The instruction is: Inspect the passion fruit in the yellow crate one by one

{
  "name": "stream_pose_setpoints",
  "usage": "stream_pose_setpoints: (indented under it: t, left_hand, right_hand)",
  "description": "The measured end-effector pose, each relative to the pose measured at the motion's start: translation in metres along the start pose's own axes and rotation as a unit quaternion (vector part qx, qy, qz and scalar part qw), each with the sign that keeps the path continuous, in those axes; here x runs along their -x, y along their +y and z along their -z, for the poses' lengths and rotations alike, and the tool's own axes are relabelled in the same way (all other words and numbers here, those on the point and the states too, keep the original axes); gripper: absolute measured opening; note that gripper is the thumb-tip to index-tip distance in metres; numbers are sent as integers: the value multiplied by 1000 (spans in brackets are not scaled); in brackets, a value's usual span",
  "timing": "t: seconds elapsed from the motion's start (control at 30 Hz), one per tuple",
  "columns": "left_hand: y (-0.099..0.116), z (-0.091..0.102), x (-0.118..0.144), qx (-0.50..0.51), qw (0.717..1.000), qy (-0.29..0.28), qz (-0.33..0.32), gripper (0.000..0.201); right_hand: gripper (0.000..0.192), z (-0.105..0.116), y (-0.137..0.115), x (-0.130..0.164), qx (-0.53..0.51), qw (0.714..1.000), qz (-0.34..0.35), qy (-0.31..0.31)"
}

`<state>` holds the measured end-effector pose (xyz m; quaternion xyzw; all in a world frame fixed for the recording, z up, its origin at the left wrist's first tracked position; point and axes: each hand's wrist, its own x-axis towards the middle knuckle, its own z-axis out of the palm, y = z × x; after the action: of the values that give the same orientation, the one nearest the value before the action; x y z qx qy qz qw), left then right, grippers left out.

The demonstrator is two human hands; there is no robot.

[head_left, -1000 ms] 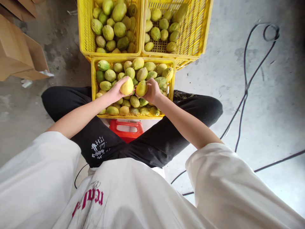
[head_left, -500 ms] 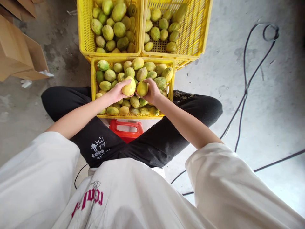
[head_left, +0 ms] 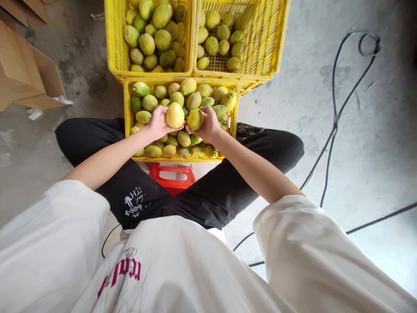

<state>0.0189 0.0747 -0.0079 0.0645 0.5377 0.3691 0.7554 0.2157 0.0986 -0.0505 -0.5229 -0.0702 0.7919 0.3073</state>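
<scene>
My left hand (head_left: 159, 122) holds a pale yellow, lemon-like fruit (head_left: 175, 116), its fingers underneath and mostly hidden. Close beside it, my right hand (head_left: 209, 123) is closed around a greener lemon-like fruit (head_left: 195, 119). The two fruits are a small gap apart, and the fingertips of both hands nearly meet below them. Both hands are above a yellow plastic crate (head_left: 181, 159) that stands between my knees. Several rows of green and yellow fruits (head_left: 184, 139) fill that crate.
Beyond stand two more yellow crates: the left crate (head_left: 114, 48) is heaped with similar fruits, the right crate (head_left: 267, 39) holds fewer. A red plastic piece (head_left: 172, 186) shows below the near crate. Cardboard boxes (head_left: 22, 69) lie left; a black cable (head_left: 335, 121) loops across the floor right.
My left thumb has come off the top of the yellow fruit, which has turned slightly and lies more on the fingers. The right hand keeps its fruit, almost unmoved.
</scene>
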Motion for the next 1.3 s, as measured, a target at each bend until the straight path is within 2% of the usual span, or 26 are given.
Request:
stream_pose_setpoints:
  t: [0.2, 0.3, 0.4, 0.5, 0.6, 0.67, 0.83, 0.93, 1.07, 1.3]
  left_hand:
    - [-4, 9, -9, -18, 1000, -18, -2, 55]
    - [-5, 11, -7, -26, 999, -36, 5, 65]
    - [-5, 9, -2, -26, 999, -29, 16, 71]
    - [-5, 5, 0, -25, 1000, -2, 0, 60]
    - [-3, 1, -1, -13, 1000, 12, -10, 45]
    - [-2, 1, -2, -4, 1000, 7, -8, 47]
    - [-2, 4, -5, 0, 1000, -2, -10, 44]
    - [-4, 8, -8, -6, 1000, -4, -15, 39]
    - [-6, 12, -11, -24, 999, 6, -26, 39]
    - [-6, 10, -8, -12, 999, 7, -32, 27]
  right_hand:
    - [26, 3, 1, -5, -18, 1000, -7, -21]
    - [23, -2, 0, -1, -18, 1000, -14, -14]
    - [31, -8, -3, 7, -10, 1000, -23, -4]
    - [44, -12, -5, 15, -1, 999, -34, -1]
    - [48, -15, -6, 18, -1, 999, -33, -12]
    - [41, -15, -6, 19, -5, 1000, -22, -8]
    - [4, -17, -6, 21, -12, 1000, 3, 0]
    - [9, -16, -8, 22, -6, 999, -13, -32]
    - [32, -16, -8, 20, 2, 998, -32, -52]
    - [29, -16, -5, 17, -1, 1000, -11, -12]
